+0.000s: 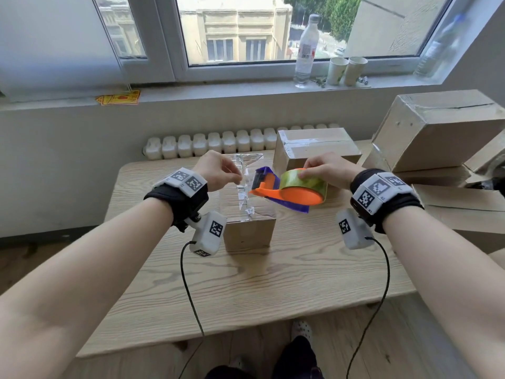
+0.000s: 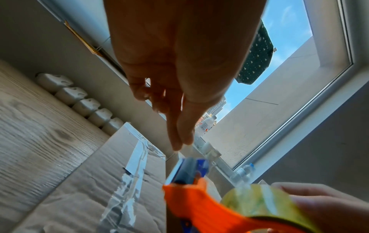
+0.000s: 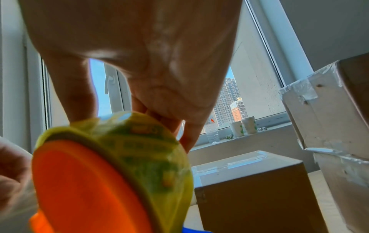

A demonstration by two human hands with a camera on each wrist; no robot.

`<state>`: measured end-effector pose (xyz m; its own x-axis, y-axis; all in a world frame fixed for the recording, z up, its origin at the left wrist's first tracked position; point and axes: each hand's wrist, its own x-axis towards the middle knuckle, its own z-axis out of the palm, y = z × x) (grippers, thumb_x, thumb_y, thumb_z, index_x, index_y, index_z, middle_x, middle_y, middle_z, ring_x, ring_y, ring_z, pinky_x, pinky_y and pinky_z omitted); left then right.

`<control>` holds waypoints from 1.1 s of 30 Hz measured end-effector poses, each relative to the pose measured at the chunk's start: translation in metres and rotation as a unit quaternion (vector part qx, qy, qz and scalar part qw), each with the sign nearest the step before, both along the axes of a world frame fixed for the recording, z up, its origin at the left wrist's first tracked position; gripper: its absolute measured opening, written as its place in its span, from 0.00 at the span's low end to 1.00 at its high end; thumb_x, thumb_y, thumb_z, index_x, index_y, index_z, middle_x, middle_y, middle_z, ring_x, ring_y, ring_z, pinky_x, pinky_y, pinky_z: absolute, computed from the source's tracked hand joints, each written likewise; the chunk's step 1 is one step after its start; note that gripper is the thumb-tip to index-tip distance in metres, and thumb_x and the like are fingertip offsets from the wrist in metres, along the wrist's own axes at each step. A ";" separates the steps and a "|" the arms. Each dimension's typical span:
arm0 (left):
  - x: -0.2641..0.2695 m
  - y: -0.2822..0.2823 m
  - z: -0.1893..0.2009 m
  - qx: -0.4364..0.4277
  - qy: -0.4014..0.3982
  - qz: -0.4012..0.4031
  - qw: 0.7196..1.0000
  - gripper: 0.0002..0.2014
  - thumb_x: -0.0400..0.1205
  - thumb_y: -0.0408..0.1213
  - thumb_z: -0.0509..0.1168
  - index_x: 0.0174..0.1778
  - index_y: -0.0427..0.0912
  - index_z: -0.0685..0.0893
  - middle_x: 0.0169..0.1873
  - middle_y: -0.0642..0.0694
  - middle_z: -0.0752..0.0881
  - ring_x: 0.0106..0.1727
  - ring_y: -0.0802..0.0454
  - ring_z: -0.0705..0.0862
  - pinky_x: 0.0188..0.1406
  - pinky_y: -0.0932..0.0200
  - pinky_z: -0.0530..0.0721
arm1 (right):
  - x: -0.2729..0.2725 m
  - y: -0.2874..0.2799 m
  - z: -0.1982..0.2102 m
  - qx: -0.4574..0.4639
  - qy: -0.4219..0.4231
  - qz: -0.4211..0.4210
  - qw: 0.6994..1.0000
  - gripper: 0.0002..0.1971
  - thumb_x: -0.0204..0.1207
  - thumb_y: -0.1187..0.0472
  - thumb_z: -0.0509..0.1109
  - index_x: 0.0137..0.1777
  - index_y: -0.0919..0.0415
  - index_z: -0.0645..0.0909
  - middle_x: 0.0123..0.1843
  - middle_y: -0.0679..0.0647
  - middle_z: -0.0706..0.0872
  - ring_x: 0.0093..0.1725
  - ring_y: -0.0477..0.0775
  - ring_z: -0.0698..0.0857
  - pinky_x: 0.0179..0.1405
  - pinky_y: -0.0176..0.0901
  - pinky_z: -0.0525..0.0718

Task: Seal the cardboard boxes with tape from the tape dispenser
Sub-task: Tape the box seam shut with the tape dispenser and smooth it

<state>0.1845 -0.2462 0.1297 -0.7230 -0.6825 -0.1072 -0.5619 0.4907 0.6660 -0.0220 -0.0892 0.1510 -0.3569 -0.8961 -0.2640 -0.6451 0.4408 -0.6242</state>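
A small cardboard box [image 1: 248, 228] stands in the middle of the table, with crinkled clear tape [image 1: 244, 192] running along its top seam. Just above its right edge my right hand [image 1: 325, 168] grips the yellow-green tape roll [image 1: 303, 183] of the orange and blue tape dispenser [image 1: 289, 194]. My left hand [image 1: 240, 178] hovers over the box, thumb and forefinger pinched together at the dispenser's blade end. In the left wrist view my left hand [image 2: 180, 145] pinches a thin clear strip running to the dispenser [image 2: 191, 193]. The right wrist view shows my right hand [image 3: 159, 110] wrapped around the roll [image 3: 139, 149].
A taped box [image 1: 317, 149] sits behind the dispenser. Bigger boxes [image 1: 442, 132] are stacked at the right. The wooden table [image 1: 246, 291] has a white radiator [image 1: 218, 143] behind it. A bottle [image 1: 306, 50] and two paper cups [image 1: 347, 69] stand on the windowsill.
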 end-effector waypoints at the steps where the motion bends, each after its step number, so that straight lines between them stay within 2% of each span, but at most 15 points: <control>1: -0.001 0.002 0.000 0.003 0.001 -0.001 1.000 0.01 0.73 0.33 0.74 0.38 0.41 0.91 0.37 0.48 0.90 0.42 0.57 0.85 0.47 0.62 0.82 | -0.002 0.001 -0.001 0.010 0.013 -0.004 1.000 0.10 0.76 0.52 0.71 0.37 0.56 0.81 0.38 0.51 0.80 0.41 0.51 0.78 0.35 0.40 0.72; 3: -0.001 0.005 -0.001 0.007 -0.005 0.002 1.000 0.01 0.73 0.32 0.75 0.38 0.40 0.91 0.35 0.50 0.89 0.40 0.61 0.84 0.45 0.64 0.81 | -0.005 0.002 -0.005 0.031 0.053 -0.014 0.998 0.14 0.74 0.46 0.71 0.35 0.54 0.81 0.37 0.50 0.81 0.38 0.48 0.78 0.33 0.40 0.73; 6: 0.001 0.006 -0.004 0.028 -0.010 0.008 1.000 0.02 0.73 0.33 0.75 0.38 0.39 0.91 0.31 0.57 0.86 0.38 0.63 0.83 0.43 0.68 0.77 | -0.010 0.008 -0.011 0.026 0.081 -0.039 0.996 0.21 0.70 0.40 0.74 0.37 0.62 0.84 0.36 0.53 0.82 0.37 0.50 0.78 0.34 0.42 0.73; 12: 0.004 0.007 -0.004 0.035 0.008 0.030 0.999 0.02 0.72 0.34 0.75 0.38 0.39 0.91 0.32 0.53 0.87 0.39 0.61 0.83 0.41 0.69 0.78 | -0.011 0.012 -0.011 -0.032 0.107 -0.046 0.993 0.22 0.69 0.39 0.73 0.32 0.59 0.79 0.31 0.51 0.79 0.33 0.49 0.76 0.28 0.40 0.70; 14: 0.004 0.006 0.000 0.034 0.011 0.033 0.999 0.03 0.72 0.34 0.76 0.39 0.39 0.91 0.35 0.49 0.89 0.42 0.59 0.84 0.45 0.66 0.81 | -0.016 0.013 -0.010 -0.019 0.137 -0.057 0.989 0.24 0.66 0.37 0.75 0.30 0.59 0.77 0.30 0.52 0.78 0.32 0.50 0.76 0.29 0.42 0.70; 16: 0.005 0.006 0.003 0.035 0.003 0.033 0.999 0.03 0.72 0.34 0.76 0.39 0.39 0.91 0.36 0.48 0.89 0.42 0.58 0.84 0.44 0.66 0.80 | -0.022 0.015 -0.011 0.008 0.160 -0.060 0.985 0.27 0.65 0.35 0.75 0.31 0.62 0.78 0.30 0.54 0.79 0.33 0.51 0.76 0.32 0.45 0.71; 18: 0.007 0.005 0.001 0.033 -0.012 0.038 0.999 0.03 0.72 0.34 0.76 0.38 0.40 0.91 0.35 0.49 0.89 0.40 0.59 0.83 0.38 0.68 0.78 | -0.026 0.018 -0.015 0.013 0.146 -0.052 0.988 0.25 0.68 0.38 0.73 0.32 0.62 0.79 0.31 0.55 0.79 0.34 0.52 0.76 0.33 0.45 0.70; 20: 0.012 0.004 -0.005 0.039 -0.025 0.048 0.998 0.03 0.72 0.34 0.76 0.39 0.40 0.91 0.34 0.51 0.88 0.36 0.61 0.81 0.33 0.69 0.74 | -0.028 0.022 -0.020 -0.015 0.087 -0.051 0.995 0.20 0.74 0.44 0.71 0.31 0.60 0.78 0.33 0.55 0.79 0.37 0.54 0.77 0.35 0.45 0.70; 23: 0.018 0.004 -0.016 0.059 -0.036 0.058 0.996 0.05 0.71 0.35 0.77 0.41 0.41 0.91 0.35 0.51 0.87 0.35 0.63 0.79 0.33 0.70 0.73 | -0.028 0.027 -0.031 -0.036 0.071 -0.058 0.995 0.20 0.75 0.45 0.70 0.31 0.60 0.80 0.34 0.56 0.80 0.36 0.54 0.78 0.36 0.46 0.73; 25: 0.020 0.007 -0.020 0.064 -0.038 0.064 0.995 0.05 0.71 0.34 0.77 0.42 0.42 0.91 0.35 0.51 0.87 0.36 0.63 0.79 0.34 0.70 0.73 | -0.028 0.026 -0.040 -0.015 0.098 -0.059 0.993 0.22 0.73 0.41 0.70 0.31 0.60 0.79 0.33 0.55 0.80 0.35 0.53 0.77 0.37 0.47 0.73; 28: 0.030 0.005 -0.028 0.066 -0.049 0.076 0.994 0.06 0.71 0.33 0.77 0.42 0.40 0.91 0.35 0.50 0.87 0.40 0.60 0.82 0.43 0.67 0.75 | -0.035 0.030 -0.053 0.033 0.158 -0.061 0.985 0.27 0.67 0.33 0.70 0.28 0.59 0.76 0.32 0.54 0.79 0.37 0.54 0.78 0.39 0.49 0.75; 30: 0.041 0.003 -0.034 0.074 -0.065 0.077 0.992 0.06 0.71 0.34 0.76 0.43 0.40 0.91 0.34 0.52 0.87 0.40 0.61 0.81 0.40 0.69 0.74 | -0.040 0.035 -0.057 0.082 0.196 -0.054 0.976 0.28 0.64 0.30 0.70 0.27 0.58 0.77 0.32 0.52 0.79 0.39 0.54 0.79 0.37 0.47 0.75; 33: 0.051 0.003 -0.048 0.077 -0.097 0.082 0.989 0.06 0.72 0.35 0.76 0.43 0.40 0.91 0.34 0.50 0.87 0.37 0.61 0.79 0.34 0.70 0.72 | -0.038 0.038 -0.063 0.100 0.178 -0.044 0.978 0.28 0.67 0.32 0.70 0.26 0.58 0.76 0.30 0.52 0.79 0.37 0.53 0.78 0.33 0.45 0.72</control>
<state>0.2353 -0.2429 0.0822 -0.5598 -0.7533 -0.3453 -0.7502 0.2836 0.5973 -0.0597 -0.0516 0.0876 -0.5314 -0.8009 -0.2759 -0.7596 0.5947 -0.2633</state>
